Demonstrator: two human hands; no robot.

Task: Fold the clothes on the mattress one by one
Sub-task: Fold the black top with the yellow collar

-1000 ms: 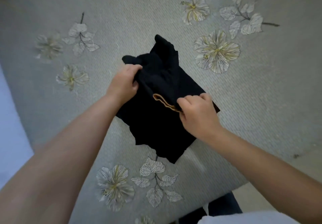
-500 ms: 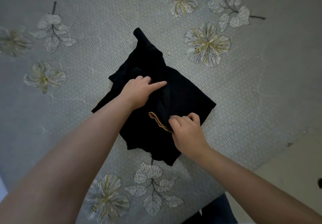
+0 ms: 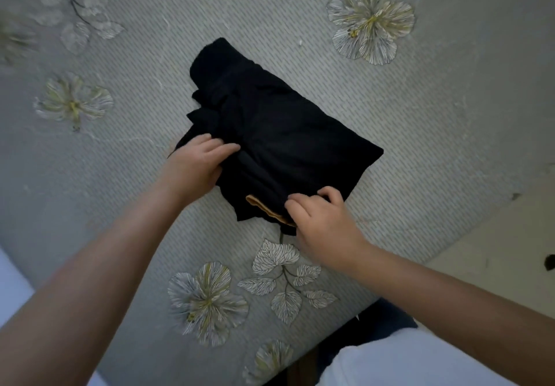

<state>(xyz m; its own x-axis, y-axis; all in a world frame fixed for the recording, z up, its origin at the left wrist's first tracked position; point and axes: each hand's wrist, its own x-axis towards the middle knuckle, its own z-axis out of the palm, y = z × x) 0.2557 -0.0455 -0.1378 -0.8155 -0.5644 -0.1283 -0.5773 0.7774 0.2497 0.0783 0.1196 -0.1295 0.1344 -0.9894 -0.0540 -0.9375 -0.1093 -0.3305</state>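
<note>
Head view shows the right hand (image 3: 322,220) nearest, fingers curled and pinching the near edge of the black garment (image 3: 279,142) by its tan trim (image 3: 264,210); the left hand (image 3: 199,165) grips the left edge. Beyond them the garment lies on the mattress (image 3: 420,115) as a compact bundle, so this fold looks nearly done; no other clothes are in view

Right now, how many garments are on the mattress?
1: a black garment mid-mattress, left hand and right hand gripping its near edge. More may lie outside the frame.
</note>
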